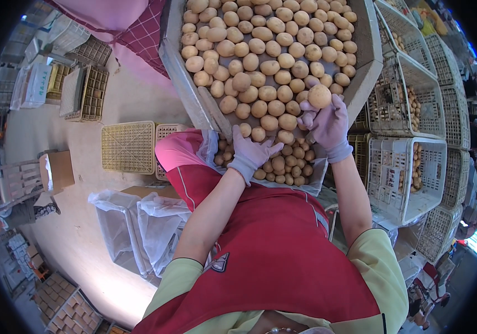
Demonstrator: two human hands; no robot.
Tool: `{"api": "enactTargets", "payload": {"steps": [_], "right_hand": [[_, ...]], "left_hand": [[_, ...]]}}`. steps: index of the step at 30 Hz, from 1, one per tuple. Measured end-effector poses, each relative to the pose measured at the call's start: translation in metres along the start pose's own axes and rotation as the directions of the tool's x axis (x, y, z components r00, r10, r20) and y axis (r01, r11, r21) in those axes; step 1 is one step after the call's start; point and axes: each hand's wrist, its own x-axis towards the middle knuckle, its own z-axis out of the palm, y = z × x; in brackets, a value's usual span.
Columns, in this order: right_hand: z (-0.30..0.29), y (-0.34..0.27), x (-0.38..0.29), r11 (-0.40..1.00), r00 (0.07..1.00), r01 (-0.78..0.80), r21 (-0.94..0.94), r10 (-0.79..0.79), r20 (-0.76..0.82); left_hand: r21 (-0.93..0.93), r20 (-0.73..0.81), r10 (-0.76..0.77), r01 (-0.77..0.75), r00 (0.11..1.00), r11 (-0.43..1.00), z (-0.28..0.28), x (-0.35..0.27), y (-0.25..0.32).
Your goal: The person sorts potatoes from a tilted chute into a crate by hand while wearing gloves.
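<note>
Many potatoes (269,67) lie spread over a metal sorting chute (365,75) in front of me. My right hand (331,125), in a pale purple glove, holds one round potato (319,96) up over the chute's right side. Gloved alike, my left hand (251,152) rests at the chute's lower mouth with fingers spread, close to a few potatoes there. Below the mouth, a box lined with clear plastic (320,175) holds a heap of potatoes (284,165), partly hidden by my left hand and apron (280,250).
White plastic crates (407,179) with potatoes are stacked at my right. To the left stand a yellow crate (127,148), plastic-lined boxes (119,234) and an open cardboard box (59,171) on the concrete floor (84,200). A person's pink and checkered clothing (142,37) borders the chute's left side.
</note>
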Motion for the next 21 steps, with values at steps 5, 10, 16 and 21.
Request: {"api": "enactTargets", "payload": {"steps": [5, 10, 16, 21], "right_hand": [[0.006, -0.001, -0.003, 0.998, 1.000, -0.016, 0.067, 0.015, 0.009], [0.000, 0.002, -0.005, 0.994, 0.998, -0.043, 0.103, 0.039, 0.044], [0.008, 0.004, -0.006, 0.988, 0.998, -0.034, 0.148, 0.025, 0.066], [0.020, -0.002, -0.015, 0.991, 0.998, 0.054, -0.126, -0.049, 0.048]], "left_hand": [[0.008, 0.031, 0.005, -0.006, 1.000, 1.000, -0.003, 0.001, 0.000], [0.035, 0.038, 0.011, -0.012, 0.999, 0.999, -0.001, -0.002, -0.001], [0.021, 0.025, 0.021, -0.021, 0.999, 1.000, 0.000, -0.003, -0.001], [0.005, 0.009, 0.016, -0.016, 1.000, 1.000, 0.001, -0.002, -0.001]]}}
